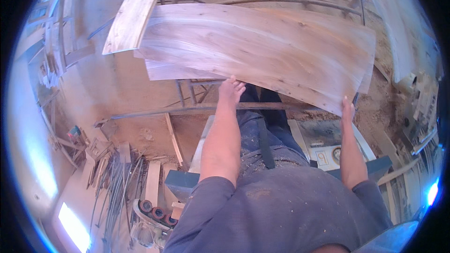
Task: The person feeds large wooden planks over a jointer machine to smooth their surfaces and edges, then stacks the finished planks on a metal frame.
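Observation:
A wide, pale brown wooden board (262, 47) lies across a metal rack in front of me. My left hand (230, 90) touches its near edge, fingers spread and pressed against the wood. My right hand (348, 110) grips the board's near right corner, fingers hidden under the edge. A second board (173, 71) lies beneath the top one, with its left end sticking out. Another long plank (133, 11) leans over the far left corner.
A metal frame of bars (197, 107) carries the boards. Loose wood strips and offcuts (122, 168) lie on the sawdust floor at lower left, beside a machine with rollers (152, 208). A blue-grey machine (328, 152) stands below my right arm. More planks (398, 33) lean at right.

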Action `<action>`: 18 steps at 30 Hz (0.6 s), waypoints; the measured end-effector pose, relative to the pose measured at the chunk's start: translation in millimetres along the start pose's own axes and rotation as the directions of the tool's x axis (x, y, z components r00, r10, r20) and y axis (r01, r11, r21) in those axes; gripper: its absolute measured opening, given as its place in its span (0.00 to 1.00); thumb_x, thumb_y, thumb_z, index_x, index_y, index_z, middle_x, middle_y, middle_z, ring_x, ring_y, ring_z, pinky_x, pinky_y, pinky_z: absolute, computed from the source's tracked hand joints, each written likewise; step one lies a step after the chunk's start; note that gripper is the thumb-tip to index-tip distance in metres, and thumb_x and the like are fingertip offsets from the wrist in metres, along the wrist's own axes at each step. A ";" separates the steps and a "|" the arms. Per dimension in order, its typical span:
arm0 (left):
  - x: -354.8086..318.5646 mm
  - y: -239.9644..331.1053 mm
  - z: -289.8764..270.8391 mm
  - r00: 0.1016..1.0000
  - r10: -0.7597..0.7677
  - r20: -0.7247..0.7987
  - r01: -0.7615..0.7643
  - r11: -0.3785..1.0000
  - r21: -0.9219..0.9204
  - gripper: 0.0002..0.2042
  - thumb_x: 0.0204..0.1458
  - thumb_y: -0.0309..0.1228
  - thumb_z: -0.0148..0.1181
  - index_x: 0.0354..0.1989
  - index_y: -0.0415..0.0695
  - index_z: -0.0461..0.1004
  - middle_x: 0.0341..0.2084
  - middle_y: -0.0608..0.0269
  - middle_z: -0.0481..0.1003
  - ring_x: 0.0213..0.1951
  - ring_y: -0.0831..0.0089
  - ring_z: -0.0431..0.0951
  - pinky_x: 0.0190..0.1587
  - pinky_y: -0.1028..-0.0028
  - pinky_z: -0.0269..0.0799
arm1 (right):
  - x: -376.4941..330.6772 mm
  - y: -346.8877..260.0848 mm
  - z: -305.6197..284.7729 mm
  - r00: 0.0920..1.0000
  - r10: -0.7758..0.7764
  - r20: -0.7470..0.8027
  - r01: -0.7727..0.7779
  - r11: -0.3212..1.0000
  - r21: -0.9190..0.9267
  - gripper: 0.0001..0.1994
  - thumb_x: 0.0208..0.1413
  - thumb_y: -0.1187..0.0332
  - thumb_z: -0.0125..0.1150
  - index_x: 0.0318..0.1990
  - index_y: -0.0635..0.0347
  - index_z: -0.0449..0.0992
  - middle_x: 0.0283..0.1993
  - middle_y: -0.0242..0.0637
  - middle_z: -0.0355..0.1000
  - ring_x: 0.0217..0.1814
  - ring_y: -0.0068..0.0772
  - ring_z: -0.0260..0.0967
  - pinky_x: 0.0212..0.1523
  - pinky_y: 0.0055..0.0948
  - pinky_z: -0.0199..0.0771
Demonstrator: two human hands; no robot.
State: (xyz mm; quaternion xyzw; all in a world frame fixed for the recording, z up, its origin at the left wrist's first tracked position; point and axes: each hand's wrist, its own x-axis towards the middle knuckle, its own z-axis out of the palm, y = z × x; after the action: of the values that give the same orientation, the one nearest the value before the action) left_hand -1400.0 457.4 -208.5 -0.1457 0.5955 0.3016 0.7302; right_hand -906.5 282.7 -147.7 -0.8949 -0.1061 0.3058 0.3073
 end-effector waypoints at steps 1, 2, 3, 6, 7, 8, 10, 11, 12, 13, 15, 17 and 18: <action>3.9 2.2 -1.5 1.000 0.027 0.014 -0.027 0.999 -0.034 0.20 0.67 0.35 0.45 0.63 0.38 0.62 0.62 0.45 0.65 0.63 0.48 0.66 0.67 0.50 0.60 | 6.3 2.0 -5.3 0.996 0.058 0.072 -0.052 0.995 -0.082 0.20 0.59 0.52 0.63 0.39 0.64 0.78 0.35 0.31 0.73 0.37 0.26 0.67 0.40 0.30 0.66; 9.3 -1.2 -4.4 0.999 0.044 0.029 -0.042 0.997 -0.070 0.19 0.66 0.35 0.46 0.62 0.38 0.63 0.60 0.45 0.66 0.62 0.49 0.66 0.66 0.50 0.62 | 1.3 -2.2 -10.3 0.994 0.004 0.107 0.008 0.994 -0.110 0.19 0.58 0.52 0.63 0.37 0.63 0.79 0.32 0.28 0.71 0.34 0.24 0.64 0.36 0.29 0.63; 14.2 -11.3 -5.6 0.998 0.040 0.053 -0.035 0.993 -0.109 0.19 0.66 0.34 0.47 0.61 0.38 0.64 0.58 0.44 0.67 0.61 0.50 0.67 0.65 0.51 0.63 | -2.2 -10.4 -13.7 0.988 -0.055 0.146 0.076 0.988 -0.137 0.18 0.58 0.52 0.63 0.35 0.62 0.79 0.29 0.25 0.69 0.31 0.22 0.61 0.32 0.28 0.60; 9.7 -6.9 2.2 0.999 -0.008 -0.032 0.001 0.980 -0.198 0.18 0.66 0.31 0.46 0.61 0.35 0.62 0.59 0.45 0.65 0.60 0.51 0.65 0.64 0.48 0.65 | -28.2 -42.2 -16.5 0.997 -0.004 0.074 0.014 0.990 -0.142 0.17 0.56 0.54 0.64 0.33 0.61 0.80 0.26 0.22 0.68 0.28 0.19 0.59 0.29 0.25 0.57; -0.8 -4.7 8.0 0.996 0.025 -0.091 -0.041 0.983 -0.177 0.18 0.66 0.31 0.46 0.61 0.34 0.62 0.60 0.45 0.63 0.61 0.50 0.65 0.65 0.47 0.64 | -29.3 -33.5 -23.8 0.999 0.011 0.035 -0.009 0.998 -0.057 0.17 0.56 0.54 0.64 0.33 0.61 0.80 0.26 0.23 0.69 0.28 0.19 0.60 0.29 0.26 0.58; -1.2 -3.4 1.5 0.998 0.024 -0.059 -0.035 0.981 -0.191 0.18 0.67 0.30 0.45 0.61 0.34 0.62 0.60 0.46 0.64 0.61 0.50 0.65 0.65 0.47 0.64 | -31.9 -25.1 -28.4 1.000 0.017 0.005 -0.017 0.999 0.039 0.17 0.56 0.54 0.65 0.33 0.62 0.80 0.26 0.23 0.69 0.28 0.20 0.60 0.29 0.26 0.59; 3.2 0.6 -16.5 0.996 0.092 -0.007 -0.091 0.972 -0.218 0.17 0.66 0.29 0.46 0.61 0.35 0.63 0.57 0.48 0.68 0.60 0.52 0.68 0.64 0.48 0.65 | -45.2 -28.9 -28.7 0.996 -0.004 -0.093 0.010 0.998 0.059 0.17 0.56 0.54 0.65 0.31 0.61 0.79 0.26 0.23 0.70 0.27 0.20 0.61 0.29 0.26 0.59; 8.1 1.6 -22.5 0.988 0.157 0.015 -0.149 0.962 -0.231 0.17 0.66 0.28 0.48 0.61 0.37 0.63 0.56 0.50 0.70 0.58 0.54 0.70 0.63 0.48 0.67 | -50.1 -32.2 -27.1 0.991 -0.017 -0.135 0.027 0.997 0.070 0.17 0.56 0.54 0.65 0.30 0.61 0.79 0.25 0.23 0.70 0.27 0.19 0.61 0.29 0.26 0.59; 14.0 -0.1 -24.0 0.980 0.189 -0.063 -0.196 0.969 -0.149 0.16 0.67 0.27 0.47 0.61 0.37 0.64 0.56 0.51 0.72 0.57 0.57 0.72 0.63 0.49 0.66 | -54.8 -36.9 -27.8 0.988 -0.033 -0.150 0.039 0.999 0.037 0.17 0.57 0.54 0.64 0.29 0.61 0.79 0.24 0.24 0.69 0.27 0.20 0.61 0.29 0.26 0.60; 8.8 -2.0 -20.7 0.977 0.201 -0.074 -0.210 0.969 -0.130 0.16 0.67 0.27 0.47 0.61 0.37 0.65 0.56 0.51 0.72 0.57 0.57 0.72 0.63 0.49 0.67 | -61.0 -38.6 -30.8 0.985 -0.038 -0.166 0.039 0.999 0.000 0.18 0.58 0.53 0.63 0.28 0.62 0.78 0.23 0.25 0.69 0.26 0.20 0.61 0.29 0.27 0.60; -9.0 -5.9 -12.3 0.970 0.226 -0.087 -0.233 0.968 -0.089 0.16 0.67 0.26 0.48 0.61 0.37 0.65 0.55 0.51 0.72 0.57 0.56 0.73 0.62 0.49 0.68 | -66.0 -36.6 -41.3 0.975 -0.060 -0.214 0.053 0.998 -0.035 0.21 0.60 0.51 0.59 0.26 0.62 0.77 0.21 0.30 0.69 0.26 0.23 0.62 0.30 0.29 0.62; -31.6 -26.5 -11.3 0.973 0.229 -0.040 -0.231 0.972 -0.036 0.16 0.67 0.26 0.48 0.61 0.37 0.64 0.56 0.51 0.72 0.55 0.55 0.74 0.58 0.49 0.73 | -60.9 -34.1 -73.8 0.953 -0.105 -0.284 0.094 0.994 -0.052 0.25 0.62 0.49 0.54 0.25 0.64 0.76 0.21 0.37 0.69 0.25 0.30 0.65 0.31 0.33 0.65; -44.7 -36.8 -4.5 0.979 0.201 -0.046 -0.203 0.978 -0.048 0.16 0.67 0.27 0.47 0.61 0.37 0.64 0.56 0.51 0.72 0.56 0.55 0.74 0.58 0.49 0.73 | -62.9 -34.0 -91.9 0.943 -0.126 -0.308 0.081 0.985 -0.154 0.26 0.63 0.47 0.52 0.25 0.64 0.76 0.22 0.41 0.70 0.26 0.36 0.66 0.32 0.37 0.65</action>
State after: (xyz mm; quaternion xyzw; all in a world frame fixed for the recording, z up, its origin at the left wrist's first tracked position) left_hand -1385.8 414.3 -172.2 -0.1096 0.6140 0.3866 0.6794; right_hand -900.1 241.1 -39.1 -0.9448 -0.1233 0.1335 0.2727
